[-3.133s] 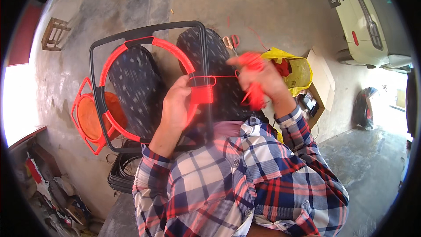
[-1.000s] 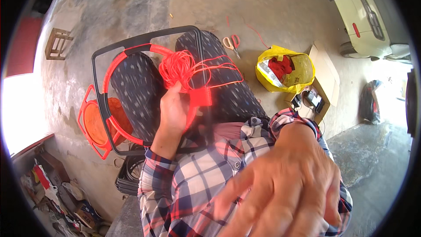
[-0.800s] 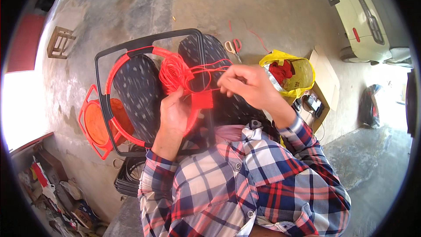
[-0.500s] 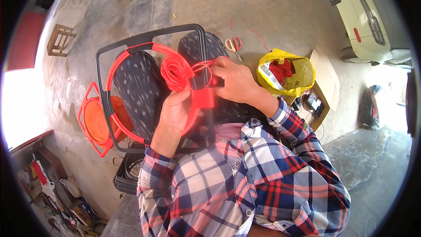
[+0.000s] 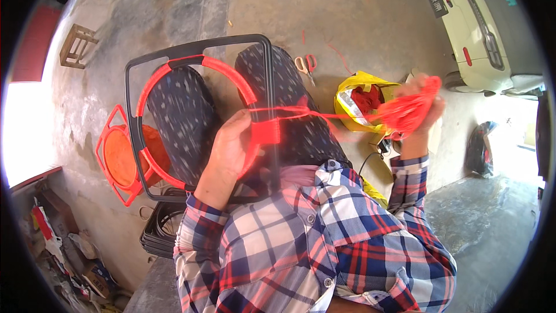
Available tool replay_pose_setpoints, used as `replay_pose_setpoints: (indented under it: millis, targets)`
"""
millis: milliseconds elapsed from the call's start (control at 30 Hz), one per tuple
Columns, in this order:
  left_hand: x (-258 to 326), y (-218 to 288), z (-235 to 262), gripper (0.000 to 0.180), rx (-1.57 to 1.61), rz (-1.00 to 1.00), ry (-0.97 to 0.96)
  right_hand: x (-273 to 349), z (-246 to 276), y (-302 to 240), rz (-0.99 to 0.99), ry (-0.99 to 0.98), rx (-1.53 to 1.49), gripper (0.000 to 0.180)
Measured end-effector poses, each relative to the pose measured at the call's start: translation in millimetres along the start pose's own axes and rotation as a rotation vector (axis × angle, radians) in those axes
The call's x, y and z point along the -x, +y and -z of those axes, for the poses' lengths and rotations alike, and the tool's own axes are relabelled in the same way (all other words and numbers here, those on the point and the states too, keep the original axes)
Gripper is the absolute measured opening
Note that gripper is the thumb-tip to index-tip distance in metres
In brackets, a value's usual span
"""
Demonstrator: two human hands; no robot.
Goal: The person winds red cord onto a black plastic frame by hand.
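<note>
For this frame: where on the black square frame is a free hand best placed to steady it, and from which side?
Probably the frame's bare far-left corner, approached from the person's left. The right rail is crossed by the taut red cord, the left hand holds the near side there, and the red ring fills the middle.

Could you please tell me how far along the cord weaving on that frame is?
Done: the red ring sits wrapped inside the black frame. In hand: the left hand steadies the frame while the right hand pulls a bundle of red cord taut. Left: the ring's middle is unwoven.
</note>
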State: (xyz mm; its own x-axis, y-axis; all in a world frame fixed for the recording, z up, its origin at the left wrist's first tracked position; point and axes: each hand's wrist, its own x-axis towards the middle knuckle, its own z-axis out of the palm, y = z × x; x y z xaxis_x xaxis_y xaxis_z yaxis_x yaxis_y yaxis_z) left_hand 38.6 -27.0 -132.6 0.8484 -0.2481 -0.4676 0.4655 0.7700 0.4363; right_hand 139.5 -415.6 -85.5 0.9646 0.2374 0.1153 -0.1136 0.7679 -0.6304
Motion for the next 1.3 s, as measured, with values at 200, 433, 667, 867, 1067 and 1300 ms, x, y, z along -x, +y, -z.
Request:
replay_pose_setpoints:
  millis: [200, 433, 667, 867, 1067, 1300]
  targets:
    - [-2.7, -0.7, -12.5, 0.029, -0.005, -0.059, 0.037, 14.6, 38.3, -27.0, 0.086, 0.378, 0.163, 0.021]
    - [0.3, 1.6, -11.3, 0.029, -0.053, 0.004, -0.023, 5.5, -89.6, 133.4, -0.664, 0.058, 0.551, 0.029]
    - [2.8, -0.7, -23.0, 0.031, -0.069, -0.028, 0.074, -7.9, -95.0, 155.3, -0.579, 0.083, 0.487, 0.027]
    - [2.4, 1.6, -17.1, 0.028, -0.037, -0.014, -0.020, -0.2, -87.7, 155.4, -0.557, 0.187, 0.391, 0.024]
    - [-0.1, 5.3, -21.6, 0.031, 0.021, 0.010, 0.007, 5.8, -84.6, 157.8, -0.512, 0.163, 0.424, 0.024]
    - [-2.5, -1.9, -8.7, 0.041, 0.046, 0.022, 0.022, 10.3, -78.1, 154.1, -0.483, 0.022, 0.532, 0.021]
